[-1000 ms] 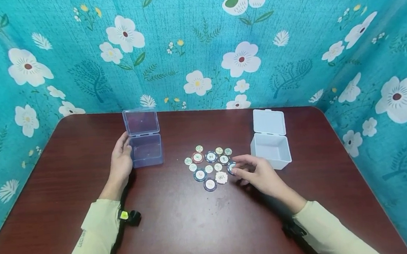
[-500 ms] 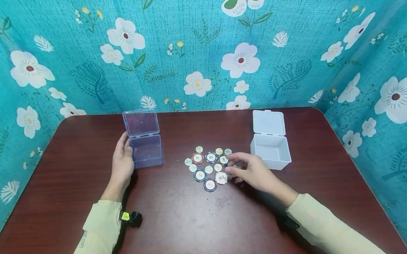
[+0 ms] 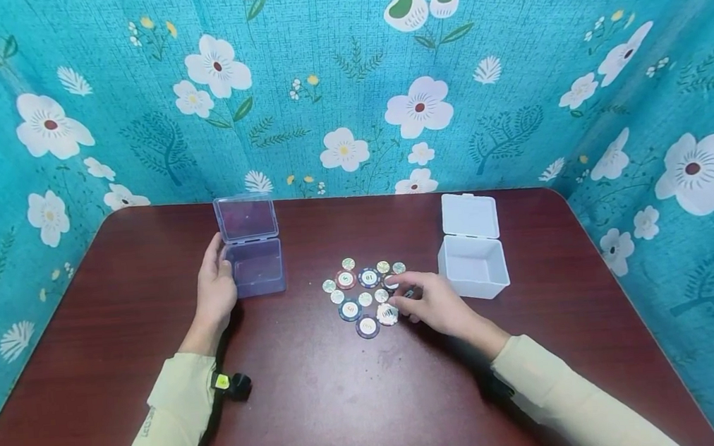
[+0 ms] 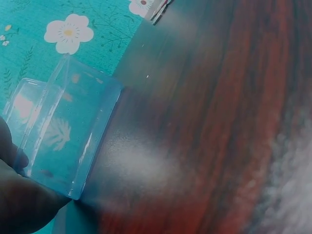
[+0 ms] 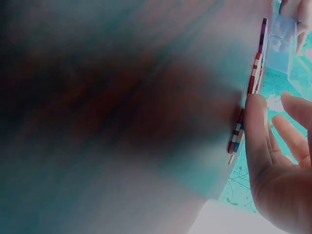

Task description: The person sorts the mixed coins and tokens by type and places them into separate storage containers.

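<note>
Several poker chips and smaller round tokens lie loosely grouped mid-table, including a red chip (image 3: 346, 279), a white chip (image 3: 386, 314) marked 100 and a purple-rimmed chip (image 3: 368, 326). Over the group's right side is my right hand (image 3: 443, 304), thumb and index finger apart. Its fingers partly cover a dark chip (image 3: 390, 283). In the right wrist view, the thumb (image 5: 257, 129) appears beside chips seen edge-on. My left hand (image 3: 215, 292) touches the left side of a clear box (image 3: 259, 267) with its lid raised. The left wrist view shows the thumb (image 4: 29, 202) at that box's corner.
To the right of the chips stands a white box (image 3: 474, 266), its lid (image 3: 470, 216) folded back. Both boxes rest on the dark wood table (image 3: 335, 409). A turquoise floral curtain (image 3: 317, 63) hangs behind the table's far edge.
My right hand has shifted left over the chips, partly covering the dark chip and the white chip's edge. The left hand has stayed at the clear box. The head view has shifted slightly.
</note>
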### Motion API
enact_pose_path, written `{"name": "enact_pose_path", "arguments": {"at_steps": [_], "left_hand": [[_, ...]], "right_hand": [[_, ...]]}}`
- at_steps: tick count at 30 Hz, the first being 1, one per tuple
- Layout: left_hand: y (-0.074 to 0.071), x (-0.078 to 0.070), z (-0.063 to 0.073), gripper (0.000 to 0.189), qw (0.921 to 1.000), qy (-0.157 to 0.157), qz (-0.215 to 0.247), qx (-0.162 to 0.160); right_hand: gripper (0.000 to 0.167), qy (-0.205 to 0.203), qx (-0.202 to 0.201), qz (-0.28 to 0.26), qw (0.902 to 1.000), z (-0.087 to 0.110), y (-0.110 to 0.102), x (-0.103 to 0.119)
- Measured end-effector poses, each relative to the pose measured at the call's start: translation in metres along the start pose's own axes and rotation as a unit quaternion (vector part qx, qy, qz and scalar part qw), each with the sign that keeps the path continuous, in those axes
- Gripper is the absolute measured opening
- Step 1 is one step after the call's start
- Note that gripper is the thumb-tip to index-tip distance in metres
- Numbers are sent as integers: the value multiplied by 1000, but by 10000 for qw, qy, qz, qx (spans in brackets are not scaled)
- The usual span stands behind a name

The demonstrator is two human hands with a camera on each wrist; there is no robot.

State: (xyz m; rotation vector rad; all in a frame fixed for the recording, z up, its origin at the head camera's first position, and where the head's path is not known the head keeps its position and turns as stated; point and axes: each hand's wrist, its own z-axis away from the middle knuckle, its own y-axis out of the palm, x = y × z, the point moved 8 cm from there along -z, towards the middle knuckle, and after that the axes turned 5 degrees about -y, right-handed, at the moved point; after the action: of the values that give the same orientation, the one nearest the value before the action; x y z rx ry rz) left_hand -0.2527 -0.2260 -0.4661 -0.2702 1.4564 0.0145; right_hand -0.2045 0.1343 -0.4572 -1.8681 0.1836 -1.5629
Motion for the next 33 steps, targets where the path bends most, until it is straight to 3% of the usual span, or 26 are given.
{"name": "enact_pose_path", "arguments": {"at_steps": [20, 33], "left_hand": [[1, 1, -1, 57, 9998, 10, -161, -91], [0, 3, -1, 57, 9997, -24, -227, -120]], "right_hand": [[26, -272, 159, 789, 9964, -13, 7, 3], [20, -406, 41, 1719, 9843, -22, 13, 7]]}}
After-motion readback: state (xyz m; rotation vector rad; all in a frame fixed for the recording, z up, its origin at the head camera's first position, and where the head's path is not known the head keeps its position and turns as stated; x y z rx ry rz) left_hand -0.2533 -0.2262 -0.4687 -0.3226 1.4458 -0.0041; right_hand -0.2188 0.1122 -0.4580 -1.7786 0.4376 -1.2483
